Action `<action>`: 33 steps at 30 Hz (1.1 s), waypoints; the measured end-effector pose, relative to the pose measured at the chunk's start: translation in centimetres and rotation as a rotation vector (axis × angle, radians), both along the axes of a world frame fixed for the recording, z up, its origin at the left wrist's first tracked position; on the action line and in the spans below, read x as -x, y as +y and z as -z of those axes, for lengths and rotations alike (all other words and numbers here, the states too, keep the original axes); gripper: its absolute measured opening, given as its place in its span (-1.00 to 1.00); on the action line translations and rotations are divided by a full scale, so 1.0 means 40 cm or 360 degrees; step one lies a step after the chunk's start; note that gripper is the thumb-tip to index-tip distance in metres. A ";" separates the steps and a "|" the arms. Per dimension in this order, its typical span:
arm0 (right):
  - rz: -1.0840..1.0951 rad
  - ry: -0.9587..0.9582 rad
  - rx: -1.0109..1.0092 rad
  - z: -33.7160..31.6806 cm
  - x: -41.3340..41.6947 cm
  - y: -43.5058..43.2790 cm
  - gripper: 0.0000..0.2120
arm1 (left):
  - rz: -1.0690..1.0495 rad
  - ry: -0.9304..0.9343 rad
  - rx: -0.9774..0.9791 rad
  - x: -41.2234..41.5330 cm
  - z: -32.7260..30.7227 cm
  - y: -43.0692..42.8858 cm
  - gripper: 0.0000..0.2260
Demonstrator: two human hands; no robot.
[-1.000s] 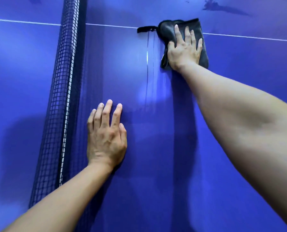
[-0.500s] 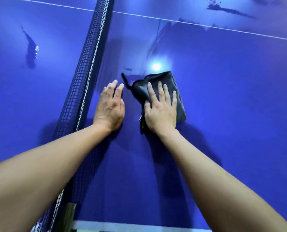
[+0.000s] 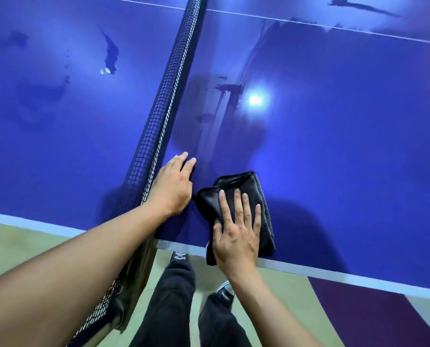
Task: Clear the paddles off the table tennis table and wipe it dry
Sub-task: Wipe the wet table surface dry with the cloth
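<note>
Pulled back to the near white-edged rim since a second ago: folded black cloth (image 3: 234, 184), one corner overhanging the glossy blue table tennis table (image 3: 334, 146). Head view: right hand (image 3: 236, 236) pressed flat on the cloth, fingers straight; left hand (image 3: 172, 189) flat on bare tabletop, holding nothing, just beside black mesh net (image 3: 159, 121). Beyond net, wet dark streaks (image 3: 111, 55).

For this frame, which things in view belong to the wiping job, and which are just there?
Job:
cloth, under the flat right hand at the near edge of the table
wet patches
left hand, resting flat on the table by the net

Not the job:
net
floor
shoes

No paddles are in view.
</note>
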State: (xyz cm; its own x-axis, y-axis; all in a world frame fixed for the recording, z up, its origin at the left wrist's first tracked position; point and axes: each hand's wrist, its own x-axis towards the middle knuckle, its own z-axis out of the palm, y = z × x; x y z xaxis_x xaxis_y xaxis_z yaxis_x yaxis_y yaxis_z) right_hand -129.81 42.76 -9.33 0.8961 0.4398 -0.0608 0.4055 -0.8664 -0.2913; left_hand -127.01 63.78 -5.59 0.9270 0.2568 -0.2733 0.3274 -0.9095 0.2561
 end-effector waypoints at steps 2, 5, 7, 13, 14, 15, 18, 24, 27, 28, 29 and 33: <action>0.0002 -0.0015 0.0021 0.000 -0.008 0.006 -0.34 | 0.0006 0.0027 0.0049 -0.006 -0.010 0.011 -0.47; -0.0022 -0.0063 0.0081 0.004 -0.066 0.039 -0.36 | 0.0079 0.0024 0.0037 -0.026 -0.029 0.038 -0.54; 0.0019 -0.0099 0.0090 0.011 -0.149 0.098 -0.37 | 0.0191 -0.0048 -0.0050 -0.040 -0.033 0.066 -0.56; 0.0172 -0.0082 0.0167 0.016 -0.470 0.324 -0.41 | 0.0478 -0.0334 -0.0367 -0.041 -0.065 0.135 -0.59; 0.0188 -0.0067 0.0173 0.012 -0.518 0.353 -0.41 | 0.0484 -0.0405 -0.0405 -0.033 -0.075 0.146 -0.59; 0.0208 -0.0056 0.0170 0.011 -0.564 0.385 -0.42 | 0.0473 -0.0464 -0.0432 -0.023 -0.082 0.163 -0.59; 0.0274 0.0011 0.0186 0.005 -0.654 0.449 -0.43 | 0.0447 -0.0548 -0.0476 -0.003 -0.091 0.217 -0.58; 0.0045 -0.0159 0.0139 0.001 -0.426 0.431 -0.42 | 0.0445 -0.0548 -0.0345 -0.006 -0.084 0.260 -0.55; -0.0074 -0.0147 0.0075 -0.006 -0.178 0.395 -0.38 | 0.0357 -0.0659 -0.0197 -0.021 -0.090 0.271 -0.54; -0.0070 -0.0128 0.0059 -0.004 -0.103 0.381 -0.37 | 0.0292 -0.0693 -0.0145 -0.028 -0.094 0.283 -0.54; -0.0058 -0.0109 0.0053 -0.001 -0.042 0.366 -0.36 | 0.0218 -0.0728 -0.0088 -0.037 -0.097 0.295 -0.54; -0.0082 -0.0094 0.0093 0.005 0.032 0.336 -0.34 | -0.0298 -0.0788 0.0422 -0.085 -0.090 0.386 -0.53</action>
State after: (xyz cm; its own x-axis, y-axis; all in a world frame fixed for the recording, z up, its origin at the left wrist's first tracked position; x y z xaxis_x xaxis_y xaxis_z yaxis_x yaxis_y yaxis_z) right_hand -131.10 56.19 -9.54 0.8751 0.4827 -0.0351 0.4650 -0.8587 -0.2152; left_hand -123.61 79.23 -2.01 0.9060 0.4105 0.1031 0.2599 -0.7319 0.6299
